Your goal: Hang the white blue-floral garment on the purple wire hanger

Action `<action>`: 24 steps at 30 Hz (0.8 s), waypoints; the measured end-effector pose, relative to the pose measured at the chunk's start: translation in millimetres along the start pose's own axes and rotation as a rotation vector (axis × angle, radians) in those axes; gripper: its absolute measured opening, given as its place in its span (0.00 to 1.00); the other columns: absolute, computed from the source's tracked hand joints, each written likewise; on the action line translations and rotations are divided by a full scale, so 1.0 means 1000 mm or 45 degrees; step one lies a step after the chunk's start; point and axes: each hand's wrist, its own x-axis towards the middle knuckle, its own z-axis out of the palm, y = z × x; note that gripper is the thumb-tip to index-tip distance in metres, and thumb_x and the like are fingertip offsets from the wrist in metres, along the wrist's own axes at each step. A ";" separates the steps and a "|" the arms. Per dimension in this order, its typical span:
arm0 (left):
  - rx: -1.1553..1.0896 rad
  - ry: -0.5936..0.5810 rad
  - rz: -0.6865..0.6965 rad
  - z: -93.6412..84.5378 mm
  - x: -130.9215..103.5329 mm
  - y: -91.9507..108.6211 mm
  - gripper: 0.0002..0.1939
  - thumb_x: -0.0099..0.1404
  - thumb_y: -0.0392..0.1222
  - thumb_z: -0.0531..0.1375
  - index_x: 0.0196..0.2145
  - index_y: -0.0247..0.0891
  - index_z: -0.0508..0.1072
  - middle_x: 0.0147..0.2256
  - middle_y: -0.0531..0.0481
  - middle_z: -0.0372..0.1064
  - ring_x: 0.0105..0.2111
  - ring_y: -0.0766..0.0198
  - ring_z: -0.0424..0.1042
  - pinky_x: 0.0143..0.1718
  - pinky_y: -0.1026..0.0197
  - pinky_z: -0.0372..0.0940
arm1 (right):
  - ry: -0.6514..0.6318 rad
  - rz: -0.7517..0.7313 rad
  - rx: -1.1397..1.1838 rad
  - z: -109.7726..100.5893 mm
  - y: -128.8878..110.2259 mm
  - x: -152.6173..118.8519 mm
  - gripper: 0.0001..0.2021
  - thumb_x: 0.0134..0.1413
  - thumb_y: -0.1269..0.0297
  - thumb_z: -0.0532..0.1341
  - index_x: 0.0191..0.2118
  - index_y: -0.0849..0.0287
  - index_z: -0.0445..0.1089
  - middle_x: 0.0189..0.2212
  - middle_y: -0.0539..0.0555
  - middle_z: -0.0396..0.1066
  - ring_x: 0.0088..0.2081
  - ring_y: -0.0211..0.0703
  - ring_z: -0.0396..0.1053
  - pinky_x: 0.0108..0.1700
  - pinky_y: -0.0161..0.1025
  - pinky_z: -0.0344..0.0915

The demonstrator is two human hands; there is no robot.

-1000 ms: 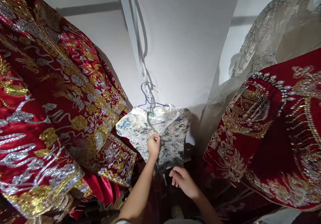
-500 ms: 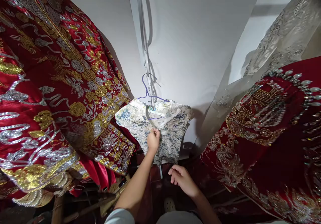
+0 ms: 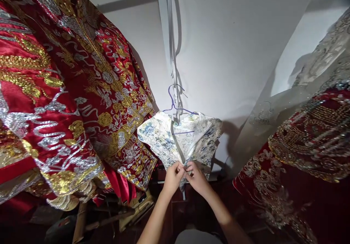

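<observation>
A white floral shirt with a blue leafy print hangs in front of me on a purple wire hanger. Its collar lies open in a V. At the lower tip of that V, my left hand pinches the front edge of the shirt. My right hand is close beside it, fingers pinched on the opposite front edge. The fingertips of both hands nearly meet; whether a button lies between them is hidden.
A red jacket with gold and silver embroidery hangs at the left. On the right are a red beaded dress and a pale sheer gown. Behind the hanger a white pole runs up the white wall. Wooden legs stand lower left.
My right hand has risen from below the shirt to its front edge, beside my left. My left hand has moved lower on the shirt. The view has shifted left.
</observation>
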 end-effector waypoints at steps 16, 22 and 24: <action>-0.709 0.059 -0.130 -0.040 0.059 0.130 0.19 0.52 0.49 0.69 0.18 0.36 0.66 0.12 0.61 0.52 0.12 0.77 0.46 0.15 0.69 0.42 | 0.144 -0.065 0.035 0.023 -0.017 0.006 0.14 0.58 0.56 0.55 0.25 0.55 0.54 0.21 0.46 0.55 0.25 0.38 0.55 0.29 0.35 0.51; -0.809 0.063 0.151 -0.057 0.091 0.187 0.15 0.54 0.49 0.69 0.25 0.34 0.74 0.12 0.62 0.51 0.12 0.77 0.45 0.15 0.69 0.42 | 0.111 -0.059 0.040 0.009 -0.028 -0.002 0.16 0.59 0.54 0.56 0.24 0.56 0.55 0.22 0.45 0.53 0.26 0.37 0.54 0.29 0.35 0.50; -0.741 0.103 0.189 -0.057 0.088 0.181 0.14 0.56 0.49 0.68 0.26 0.34 0.74 0.12 0.61 0.52 0.12 0.76 0.47 0.15 0.69 0.43 | 0.061 -0.063 0.019 0.001 -0.033 -0.004 0.16 0.59 0.54 0.57 0.25 0.56 0.58 0.22 0.46 0.55 0.26 0.38 0.56 0.29 0.35 0.51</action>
